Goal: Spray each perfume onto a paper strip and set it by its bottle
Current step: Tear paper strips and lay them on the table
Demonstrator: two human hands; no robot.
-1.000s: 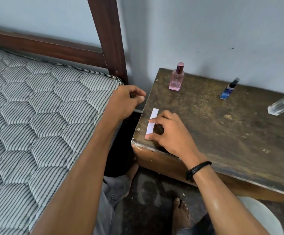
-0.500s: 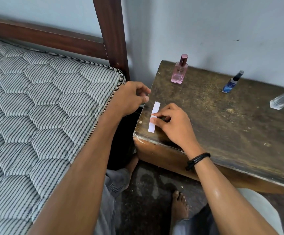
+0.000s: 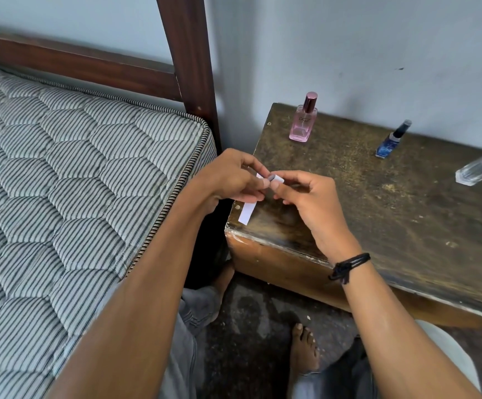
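Curled white strip (image 3: 247,213); pink bottle (image 3: 303,125), blue bottle (image 3: 389,144), clear bottle (image 3: 477,171) behind

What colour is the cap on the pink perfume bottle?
Metallic maroon cap; the head view, the only one, shows it clearly.

Right edge crops clear bottle (image 3: 477,171); paper strip (image 3: 247,213) partly hidden.

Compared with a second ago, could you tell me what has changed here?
The left hand moved right from the mattress edge and, with the right hand, now pinches up the far end of the paper strip, which lay flat on the table. The pink bottle, blue bottle and clear bottle stayed put.
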